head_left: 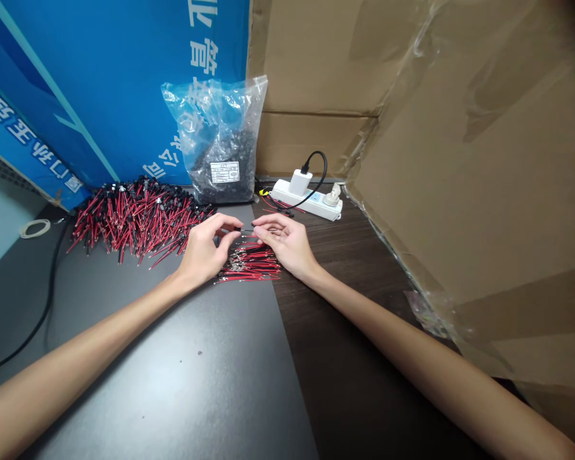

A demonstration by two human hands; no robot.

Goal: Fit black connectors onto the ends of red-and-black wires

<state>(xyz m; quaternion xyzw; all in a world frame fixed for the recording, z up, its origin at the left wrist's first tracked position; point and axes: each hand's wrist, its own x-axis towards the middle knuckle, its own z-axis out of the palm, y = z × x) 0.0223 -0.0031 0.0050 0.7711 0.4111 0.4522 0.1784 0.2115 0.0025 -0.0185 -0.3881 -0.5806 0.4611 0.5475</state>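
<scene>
Red and black wires (257, 260) lie nearest. Just beyond, the left hand (202, 250) pinches a small black connector (237, 229); the right hand (290, 244) pinches a thin wire (248, 230) between the 2 (whether joined, too small to tell). Farther stands a clear bag (225, 156).

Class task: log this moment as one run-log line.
Left hand: pinching small black piece | right hand: pinching thin dark wire | near hands: thin red and black wires | behind: clear plastic bag
</scene>
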